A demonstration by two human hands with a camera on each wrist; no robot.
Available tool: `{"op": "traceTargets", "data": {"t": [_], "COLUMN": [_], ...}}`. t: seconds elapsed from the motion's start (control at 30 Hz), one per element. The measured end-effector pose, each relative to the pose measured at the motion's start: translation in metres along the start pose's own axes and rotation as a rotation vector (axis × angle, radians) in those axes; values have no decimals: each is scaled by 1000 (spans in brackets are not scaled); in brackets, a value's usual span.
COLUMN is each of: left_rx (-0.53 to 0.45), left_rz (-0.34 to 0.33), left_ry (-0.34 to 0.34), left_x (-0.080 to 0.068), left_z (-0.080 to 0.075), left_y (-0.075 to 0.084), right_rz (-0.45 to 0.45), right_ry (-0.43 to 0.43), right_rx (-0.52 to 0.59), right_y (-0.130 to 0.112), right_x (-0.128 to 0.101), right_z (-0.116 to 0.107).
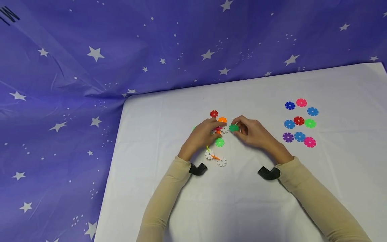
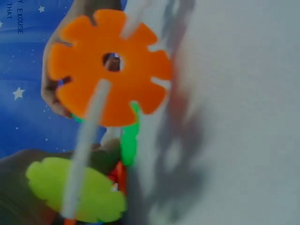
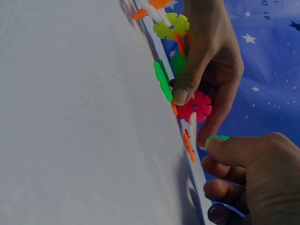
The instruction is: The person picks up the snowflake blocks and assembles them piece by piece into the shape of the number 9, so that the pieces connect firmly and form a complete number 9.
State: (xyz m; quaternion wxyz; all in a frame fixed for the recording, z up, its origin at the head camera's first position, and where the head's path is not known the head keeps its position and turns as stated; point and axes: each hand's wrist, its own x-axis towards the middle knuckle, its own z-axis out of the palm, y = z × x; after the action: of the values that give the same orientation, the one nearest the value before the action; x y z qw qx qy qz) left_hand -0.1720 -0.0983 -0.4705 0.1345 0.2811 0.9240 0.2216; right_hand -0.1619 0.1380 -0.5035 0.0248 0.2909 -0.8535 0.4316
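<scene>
At the middle of the white table (image 1: 169,111) my left hand (image 1: 215,129) grips a flat cluster of joined snowflake discs. The cluster includes a red disc (image 1: 214,113), an orange disc (image 1: 222,119), a lime disc (image 1: 219,142) and two white discs (image 1: 209,154). My right hand (image 1: 237,127) pinches a dark green disc (image 1: 233,128) right beside the cluster's white disc (image 1: 224,129). In the right wrist view the left hand's fingers (image 3: 187,89) hold a pink disc (image 3: 194,107), and the right hand's fingertips (image 3: 220,147) pinch the green disc (image 3: 218,138). The left wrist view is filled by the orange disc (image 2: 108,65).
Several loose discs lie to the right, among them a blue one (image 1: 290,105), a pink one (image 1: 301,102), a red one (image 1: 298,120), a green one (image 1: 310,123) and a purple one (image 1: 288,137). A purple star-patterned cloth (image 1: 90,50) hangs behind and left of the table.
</scene>
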Motion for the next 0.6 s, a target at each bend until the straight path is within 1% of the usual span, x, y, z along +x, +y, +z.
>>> {"op": "traceTargets", "data": {"t": [0.1,0.2,0.3,0.43,0.53,0.6], "left_rx": [-1,7,26,42,36,21], "left_rz": [-15,-13,-1,18,29,30], "left_ry": [-32,-25,16,91,150,176], "left_x": [-2,-1,1,3,3,3], "left_z": [-2,-1,3,6,5,4], "left_y": [3,5,6,5,5,5], "right_rz": [-11,-21,-22,-25,-32,-34], "right_ry": [-3,-1,-4,-13,-12,-6], "right_rx": [5,10,8,9,9,11], "right_y": [0,0,0,-2,-3,-3], "right_x": [0,0,0,0,0,0], "right_z": [0,-1,-1,-1,-2,-2]}}
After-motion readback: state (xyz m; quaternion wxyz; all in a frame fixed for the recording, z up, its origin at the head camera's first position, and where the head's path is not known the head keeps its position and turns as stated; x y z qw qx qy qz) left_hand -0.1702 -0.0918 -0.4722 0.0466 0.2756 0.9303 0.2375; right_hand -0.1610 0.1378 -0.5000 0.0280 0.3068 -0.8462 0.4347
